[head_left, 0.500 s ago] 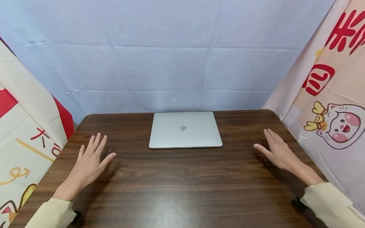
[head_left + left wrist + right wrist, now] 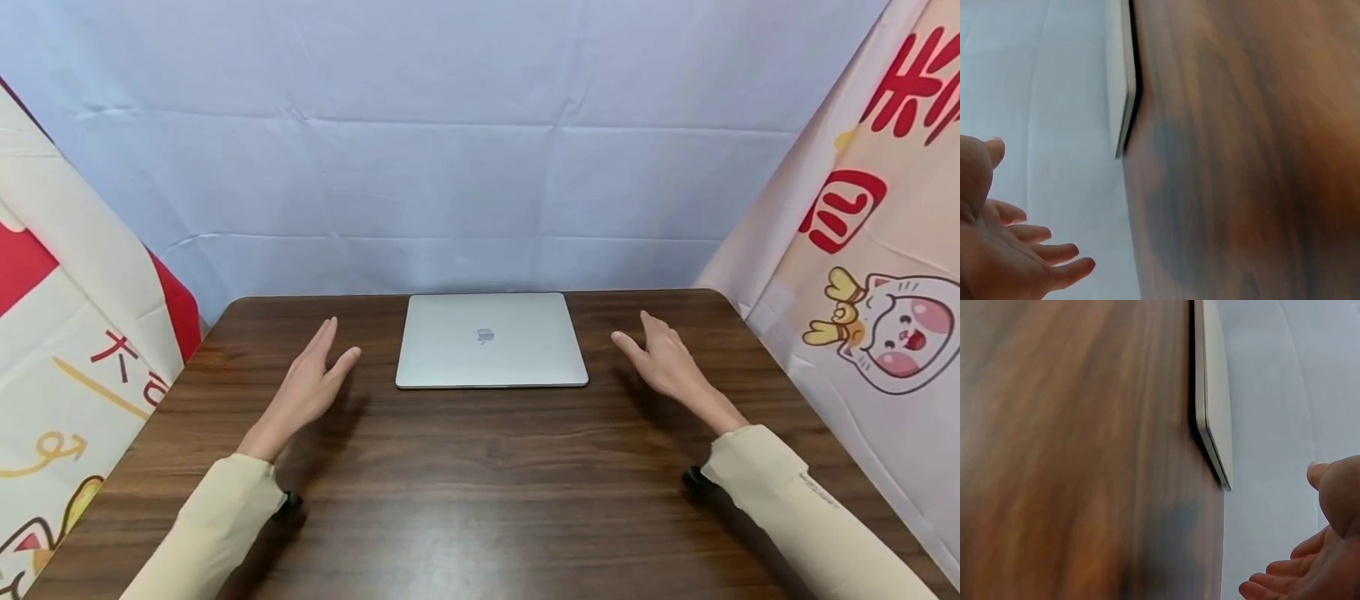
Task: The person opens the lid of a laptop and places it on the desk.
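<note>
A closed silver laptop (image 2: 492, 350) with a logo on its lid lies flat near the back edge of the table. To its left, the left hand (image 2: 303, 387) hovers over the wood with fingers extended and thumb apart, holding nothing. The right hand (image 2: 666, 360) hovers on the other side, its thumb pointing toward the laptop and its fingers loosely straight. Both wrist views show bare fingers, with the laptop's thin edge (image 2: 1124, 81) beyond the left hand and its side (image 2: 1213, 400) beyond the right.
The dark wooden table (image 2: 487, 467) has rounded back corners. A pale blue cloth (image 2: 450, 167) hangs right behind it. Printed cloths stand at the left (image 2: 82, 333) and right (image 2: 877, 275) sides. Dark bands show beneath both sleeve cuffs.
Both hands have moved inward and forward, closer to the laptop's two sides. The left fingers, spread before, are now closer together. The laptop stays in place.
</note>
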Tool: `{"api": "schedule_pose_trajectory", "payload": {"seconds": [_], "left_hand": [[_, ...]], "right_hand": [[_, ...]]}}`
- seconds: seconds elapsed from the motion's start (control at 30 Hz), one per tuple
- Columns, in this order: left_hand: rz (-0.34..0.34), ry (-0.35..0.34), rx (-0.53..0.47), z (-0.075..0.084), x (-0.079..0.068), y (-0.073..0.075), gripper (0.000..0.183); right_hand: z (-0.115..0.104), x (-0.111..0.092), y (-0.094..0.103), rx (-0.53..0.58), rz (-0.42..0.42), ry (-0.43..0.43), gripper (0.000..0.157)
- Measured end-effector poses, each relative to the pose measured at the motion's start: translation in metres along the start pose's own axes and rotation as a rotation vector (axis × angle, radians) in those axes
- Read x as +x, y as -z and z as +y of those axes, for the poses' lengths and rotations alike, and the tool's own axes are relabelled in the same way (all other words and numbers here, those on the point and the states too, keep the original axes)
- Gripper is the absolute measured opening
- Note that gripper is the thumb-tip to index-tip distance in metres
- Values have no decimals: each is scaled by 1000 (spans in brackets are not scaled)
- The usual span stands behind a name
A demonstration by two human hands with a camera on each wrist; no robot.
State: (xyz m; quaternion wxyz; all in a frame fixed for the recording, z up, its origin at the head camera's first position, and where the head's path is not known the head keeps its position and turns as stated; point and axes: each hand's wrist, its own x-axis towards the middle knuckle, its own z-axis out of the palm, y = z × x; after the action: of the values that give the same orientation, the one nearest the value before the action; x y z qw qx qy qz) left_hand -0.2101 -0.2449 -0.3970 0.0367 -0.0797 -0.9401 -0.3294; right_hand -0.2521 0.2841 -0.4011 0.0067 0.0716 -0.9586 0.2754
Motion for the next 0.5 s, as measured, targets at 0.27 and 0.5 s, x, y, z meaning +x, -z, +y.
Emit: {"api": "schedule_pose_trajectory", "payload": {"seconds": [0.27,0.5], "left_hand": [[25,91,-116,10,35,-11,79],[25,165,-177,12,58,-25,73]], "right_hand": [[-24,33,-14,112,-27,-28,92],[-36,59,-28,173,-25,-94,89]]}}
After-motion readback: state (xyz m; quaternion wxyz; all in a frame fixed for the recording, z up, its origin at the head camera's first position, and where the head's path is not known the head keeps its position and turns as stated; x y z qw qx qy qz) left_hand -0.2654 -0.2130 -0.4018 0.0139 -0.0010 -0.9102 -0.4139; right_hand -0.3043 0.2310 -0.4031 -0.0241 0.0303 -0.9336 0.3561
